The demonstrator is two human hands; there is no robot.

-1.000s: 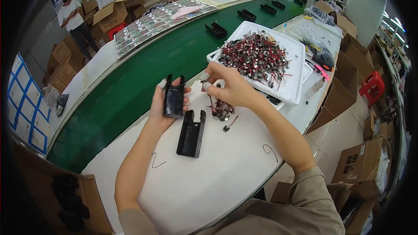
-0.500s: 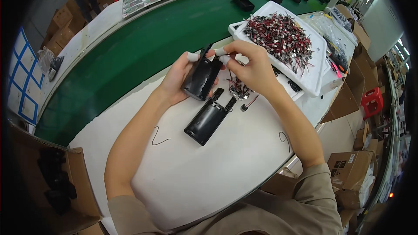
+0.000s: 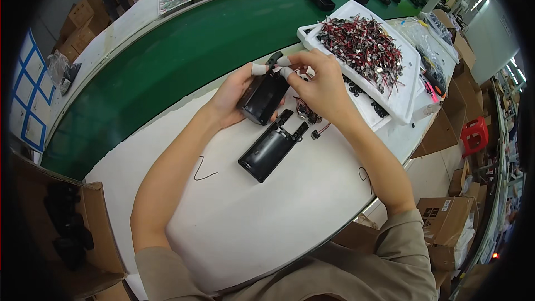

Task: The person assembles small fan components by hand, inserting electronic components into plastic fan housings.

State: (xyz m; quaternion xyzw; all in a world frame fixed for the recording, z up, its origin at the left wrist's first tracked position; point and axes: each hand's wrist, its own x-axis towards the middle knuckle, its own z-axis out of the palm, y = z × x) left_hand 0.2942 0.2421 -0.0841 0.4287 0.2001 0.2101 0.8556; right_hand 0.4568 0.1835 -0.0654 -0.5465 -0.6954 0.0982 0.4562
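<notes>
My left hand [image 3: 233, 93] is closed round a black plastic housing [image 3: 264, 96], held tilted above the white table. At the housing's forked upper end, the thumb and finger of my right hand [image 3: 320, 81] are pinched together. What lies between those fingertips is too small and covered to name. White finger cots sit on the fingertips of both hands. A second black housing [image 3: 270, 149] lies on the table just below, its two prongs pointing up and right. Beside it are a small pile of wired parts [image 3: 307, 111] and a single wired switch-like part [image 3: 319, 131].
A white foam tray [image 3: 411, 86] heaped with red and black wired parts [image 3: 362, 47] stands at the right, over another tray of small black pieces. Behind runs a green conveyor belt [image 3: 167, 50] carrying black housings [image 3: 320, 0]. An open carton [image 3: 103, 223] stands at lower left.
The housing in my left hand has tipped slightly and come a little to the right. My right fingertips stay at its upper end. On the belt, the housings have shifted slightly right in the picture.
</notes>
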